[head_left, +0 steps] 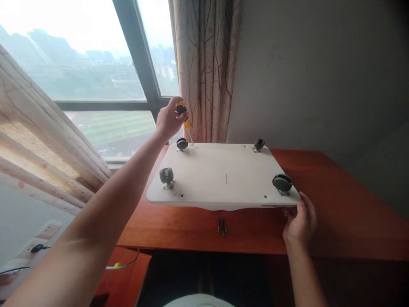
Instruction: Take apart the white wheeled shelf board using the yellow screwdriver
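My left hand (171, 117) is closed around the yellow and black handle of a screwdriver (187, 123). The shaft points down, and its tip meets the far left part of a white board (217, 170), beside a caster wheel (182, 143). My right hand (300, 219) grips the near right corner of the board, thumb and fingers at its edge. Other casters stand wheels-up at the remaining corners: near left (166, 175), far right (259, 144) and near right (282, 182). Dark holes show near three of the corners.
The board rests on a reddish-brown wooden desk (319, 179). Several screws (221, 227) lie at the desk's front. A window with curtains (207, 68) is behind and left. Wall sockets (47, 230), a black plug (38, 248) and a cable (123, 266) are at lower left.
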Available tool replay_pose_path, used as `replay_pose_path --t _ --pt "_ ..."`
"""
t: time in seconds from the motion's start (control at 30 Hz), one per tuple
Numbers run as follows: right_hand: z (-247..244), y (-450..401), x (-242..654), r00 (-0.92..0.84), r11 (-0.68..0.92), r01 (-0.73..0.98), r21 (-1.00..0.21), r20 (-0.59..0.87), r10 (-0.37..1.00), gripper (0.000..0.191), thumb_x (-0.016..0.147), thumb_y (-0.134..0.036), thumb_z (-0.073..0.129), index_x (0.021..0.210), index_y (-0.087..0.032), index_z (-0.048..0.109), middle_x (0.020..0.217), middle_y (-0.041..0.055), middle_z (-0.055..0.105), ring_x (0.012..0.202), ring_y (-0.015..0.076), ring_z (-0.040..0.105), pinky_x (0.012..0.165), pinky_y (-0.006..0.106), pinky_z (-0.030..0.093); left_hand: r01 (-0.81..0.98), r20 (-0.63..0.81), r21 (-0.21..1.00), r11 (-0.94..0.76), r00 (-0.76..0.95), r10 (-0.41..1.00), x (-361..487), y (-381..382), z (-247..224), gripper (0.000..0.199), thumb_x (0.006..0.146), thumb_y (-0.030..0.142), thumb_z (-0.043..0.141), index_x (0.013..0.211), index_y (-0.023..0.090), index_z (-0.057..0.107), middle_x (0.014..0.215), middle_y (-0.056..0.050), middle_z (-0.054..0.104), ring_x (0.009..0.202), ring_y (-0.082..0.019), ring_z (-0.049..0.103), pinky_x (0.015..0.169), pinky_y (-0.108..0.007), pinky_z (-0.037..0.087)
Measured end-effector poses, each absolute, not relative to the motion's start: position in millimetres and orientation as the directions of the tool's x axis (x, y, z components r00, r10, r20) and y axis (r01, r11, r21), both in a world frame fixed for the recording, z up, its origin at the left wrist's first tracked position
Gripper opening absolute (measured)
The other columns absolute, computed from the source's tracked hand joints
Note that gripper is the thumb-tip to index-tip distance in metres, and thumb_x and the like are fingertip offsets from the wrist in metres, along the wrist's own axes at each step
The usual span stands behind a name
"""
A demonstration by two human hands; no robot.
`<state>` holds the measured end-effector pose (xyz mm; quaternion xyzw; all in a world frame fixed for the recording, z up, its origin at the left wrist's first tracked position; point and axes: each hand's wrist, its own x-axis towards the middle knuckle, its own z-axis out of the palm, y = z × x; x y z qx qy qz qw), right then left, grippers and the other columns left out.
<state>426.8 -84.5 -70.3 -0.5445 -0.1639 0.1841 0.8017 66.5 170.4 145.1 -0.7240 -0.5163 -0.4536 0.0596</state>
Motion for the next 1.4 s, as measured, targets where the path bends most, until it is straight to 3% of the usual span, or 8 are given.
replay_pose_path --t 0.53,0.83,1.4 --pt "-65 -85 424 0.882 0.347 -0.148 -0.926 0.035 0.469 0.047 0.073 -0.039 0.073 0.116 -0.020 0.072 0.105 0.0046 0.069 0.070 0.0124 0.056 0.050 0.021 0.041 0.811 0.720 0.364 -0.458 0.067 0.690 64 171 140 0.046 0.083 0.032 0.068 0.128 0.024 0.061 0.100 -0.005 0.074 0.075 -0.019 0.069 0.075 -0.034 0.052" --pt "-69 -84 425 0.876 0.344 -0.131 -0.930 0.054 0.479 0.047 0.075 -0.042 0.071 0.117 -0.020 0.071 0.100 0.0034 0.068 0.068 0.0120 0.055 0.050 0.022 0.041 0.827 0.623 0.080 -0.556 0.394 0.675 97 140 146 0.045 0.090 0.037 0.065 0.131 0.021 0.059 0.096 -0.007 0.075 0.082 -0.024 0.070 0.076 -0.035 0.049" --pt "-63 -85 422 0.880 0.326 -0.130 -0.936 0.043 0.472 0.046 0.074 -0.041 0.070 0.116 -0.020 0.071 0.107 0.0052 0.068 0.069 0.0120 0.055 0.050 0.021 0.041 0.839 0.550 0.002 -0.545 0.454 0.701 111 121 144 0.043 0.094 0.034 0.060 0.135 0.021 0.054 0.111 -0.010 0.073 0.090 -0.027 0.071 0.075 -0.034 0.049"
